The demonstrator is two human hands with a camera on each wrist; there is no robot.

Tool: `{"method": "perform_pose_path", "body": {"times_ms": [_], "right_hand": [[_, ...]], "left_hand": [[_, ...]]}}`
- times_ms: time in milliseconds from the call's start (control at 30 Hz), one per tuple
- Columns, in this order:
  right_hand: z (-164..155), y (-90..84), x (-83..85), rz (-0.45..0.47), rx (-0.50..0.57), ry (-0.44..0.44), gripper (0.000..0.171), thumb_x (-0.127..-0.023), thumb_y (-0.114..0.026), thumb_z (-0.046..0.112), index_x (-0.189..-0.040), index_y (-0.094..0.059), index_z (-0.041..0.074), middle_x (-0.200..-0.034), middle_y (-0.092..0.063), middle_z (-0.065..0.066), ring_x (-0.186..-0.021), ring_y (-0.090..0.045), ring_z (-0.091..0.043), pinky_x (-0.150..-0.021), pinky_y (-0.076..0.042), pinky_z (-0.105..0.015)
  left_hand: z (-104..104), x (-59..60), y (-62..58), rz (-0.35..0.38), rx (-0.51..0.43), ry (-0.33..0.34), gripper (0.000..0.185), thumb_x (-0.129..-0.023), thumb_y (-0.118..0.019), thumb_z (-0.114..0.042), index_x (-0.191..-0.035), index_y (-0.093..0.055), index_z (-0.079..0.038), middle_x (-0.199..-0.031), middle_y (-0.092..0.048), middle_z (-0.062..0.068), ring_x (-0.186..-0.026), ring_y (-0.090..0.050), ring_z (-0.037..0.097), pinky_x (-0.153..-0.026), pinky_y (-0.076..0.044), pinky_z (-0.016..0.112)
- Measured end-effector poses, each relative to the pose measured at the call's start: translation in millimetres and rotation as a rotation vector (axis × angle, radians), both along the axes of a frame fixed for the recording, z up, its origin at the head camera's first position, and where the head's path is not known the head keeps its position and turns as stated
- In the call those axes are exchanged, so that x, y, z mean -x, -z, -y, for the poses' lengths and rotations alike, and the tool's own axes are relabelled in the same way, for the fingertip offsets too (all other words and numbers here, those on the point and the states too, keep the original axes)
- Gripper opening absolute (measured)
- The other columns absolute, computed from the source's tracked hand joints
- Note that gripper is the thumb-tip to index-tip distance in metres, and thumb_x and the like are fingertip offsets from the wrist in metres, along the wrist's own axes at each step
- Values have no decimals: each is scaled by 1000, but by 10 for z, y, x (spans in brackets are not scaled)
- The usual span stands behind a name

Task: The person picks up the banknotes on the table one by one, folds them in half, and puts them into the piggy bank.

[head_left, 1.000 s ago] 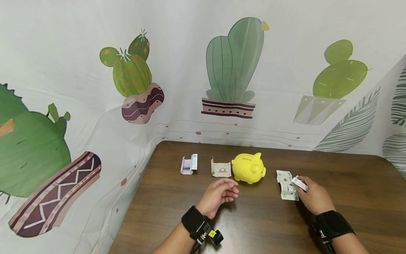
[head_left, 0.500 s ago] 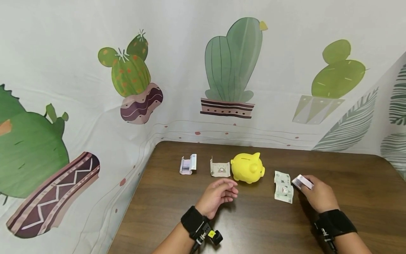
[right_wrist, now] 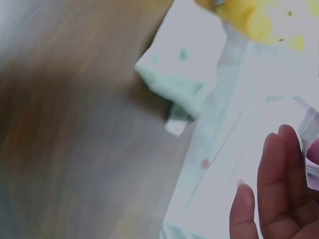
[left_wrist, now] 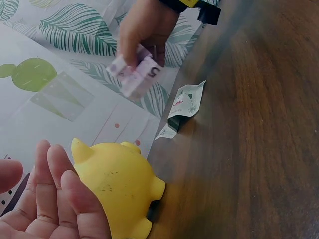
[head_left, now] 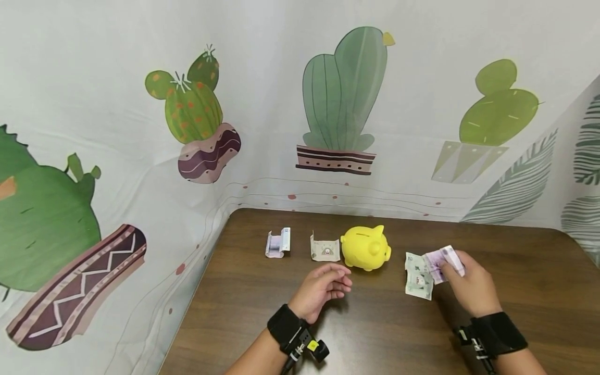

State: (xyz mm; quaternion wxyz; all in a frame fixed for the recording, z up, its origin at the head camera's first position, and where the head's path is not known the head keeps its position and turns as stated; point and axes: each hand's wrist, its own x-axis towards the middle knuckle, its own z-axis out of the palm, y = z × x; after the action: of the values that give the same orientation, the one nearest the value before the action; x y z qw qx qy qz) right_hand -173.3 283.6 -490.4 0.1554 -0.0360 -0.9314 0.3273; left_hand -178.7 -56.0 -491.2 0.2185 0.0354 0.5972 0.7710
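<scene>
A yellow piggy bank [head_left: 366, 249] stands on the brown table [head_left: 375, 333], and it also shows in the left wrist view as the piggy bank [left_wrist: 117, 184]. My right hand [head_left: 469, 284] pinches a folded purple banknote [head_left: 442, 260] to the right of the bank, just above a green banknote [head_left: 419, 276] lying on the table. From the left wrist camera the purple banknote [left_wrist: 135, 73] hangs in the right hand's fingers [left_wrist: 144, 30] over the green banknote [left_wrist: 182, 108]. My left hand [head_left: 323, 289] rests with loosely curled fingers, holding nothing, in front of the bank.
Two more folded banknotes lie left of the bank: a purple one [head_left: 277, 242] and a pale one [head_left: 325, 248]. A cactus-print cloth [head_left: 300, 104] hangs behind and to the left of the table. The right wrist view is blurred.
My right hand has lifted the purple banknote off the green one and turned it, so more of its face shows. The left hand has stayed still.
</scene>
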Motion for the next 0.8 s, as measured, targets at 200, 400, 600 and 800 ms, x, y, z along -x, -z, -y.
{"method": "perform_pose_path", "body": {"times_ms": [200, 400, 600, 800], "right_hand": [[194, -136, -35, -57, 90, -30, 26, -99, -63, 21, -116, -65, 1, -95, -69, -13, -73, -50, -1, -62, -40, -19], [379, -198, -62, -58, 170, -90, 25, -100, -62, 20, -118, -66, 3, -95, -69, -8, -77, -53, 3, -65, -44, -16], [588, -270, -107, 5, 315, -171, 30, -104, -56, 19, -127, -63, 3, -105, -71, -16, -80, -61, 4, -63, -53, -21], [808, -319, -151, 70, 414, -215, 36, -108, -48, 25, -135, -58, 3, -115, -70, -20, -81, -61, 0, -64, -54, -27]], "left_hand": [[4, 2, 0, -2, -1, 1, 22, -100, -56, -19, -113, -65, -3, -89, -69, -2, -81, -67, 11, -76, -52, 26], [17, -7, 0, -1, 3, 4, 28, -100, -57, -19, -118, -62, 1, -91, -69, -1, -83, -67, 12, -77, -52, 26], [14, -19, -27, -10, 17, 7, 41, -98, -59, -21, -133, -56, 0, -112, -72, 9, -95, -67, 13, -83, -53, 28], [-8, -19, -35, -4, -10, 0, 52, -97, -62, -23, -143, -50, -2, -131, -67, 18, -116, -65, 29, -85, -54, 28]]}}
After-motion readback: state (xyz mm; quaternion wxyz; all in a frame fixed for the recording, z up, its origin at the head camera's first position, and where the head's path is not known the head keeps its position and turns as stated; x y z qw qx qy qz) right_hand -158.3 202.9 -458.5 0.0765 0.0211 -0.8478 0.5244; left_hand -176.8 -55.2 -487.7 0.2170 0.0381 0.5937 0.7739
